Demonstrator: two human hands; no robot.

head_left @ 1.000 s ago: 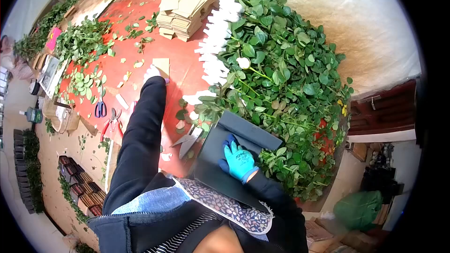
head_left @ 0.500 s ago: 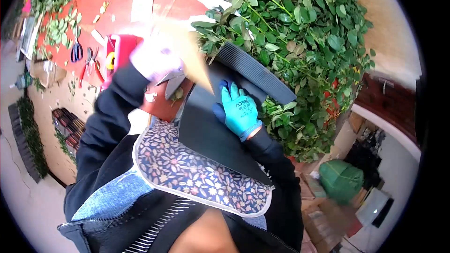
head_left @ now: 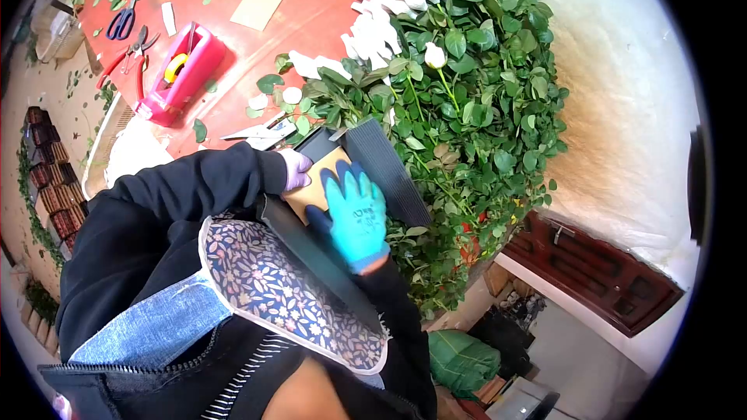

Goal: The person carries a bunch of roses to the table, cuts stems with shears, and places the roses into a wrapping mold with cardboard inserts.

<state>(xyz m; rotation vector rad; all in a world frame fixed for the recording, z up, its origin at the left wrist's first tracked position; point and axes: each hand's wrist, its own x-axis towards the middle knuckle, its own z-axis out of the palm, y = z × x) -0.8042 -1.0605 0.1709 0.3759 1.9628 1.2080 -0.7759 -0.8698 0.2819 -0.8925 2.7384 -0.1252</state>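
Note:
A tan cardboard piece [head_left: 315, 187] lies on a black sheet [head_left: 323, 260] across my lap. My right hand [head_left: 356, 210], in a teal glove with dark fingertips, rests flat on the cardboard with its fingers spread. At the cardboard's left edge is my left hand [head_left: 296, 169], in a lavender glove, closed on that edge with its fingertips partly hidden. Just beyond my right hand a black ribbed strip [head_left: 387, 171] slants beside the leaves. The floral cloth [head_left: 264, 288] lies under the black sheet.
Leafy stems [head_left: 482, 132] with a white rosebud [head_left: 435, 55] and several white-wrapped heads [head_left: 373, 35] fill the right. On the red table [head_left: 257, 54] are a pink tape dispenser [head_left: 183, 74], pliers [head_left: 138, 50], scissors [head_left: 121, 23] and a cardboard card [head_left: 261, 1].
My left hand has brought the cardboard down from the air onto the black sheet. My right hand now lies over the cardboard instead of the bare sheet. The view has shifted.

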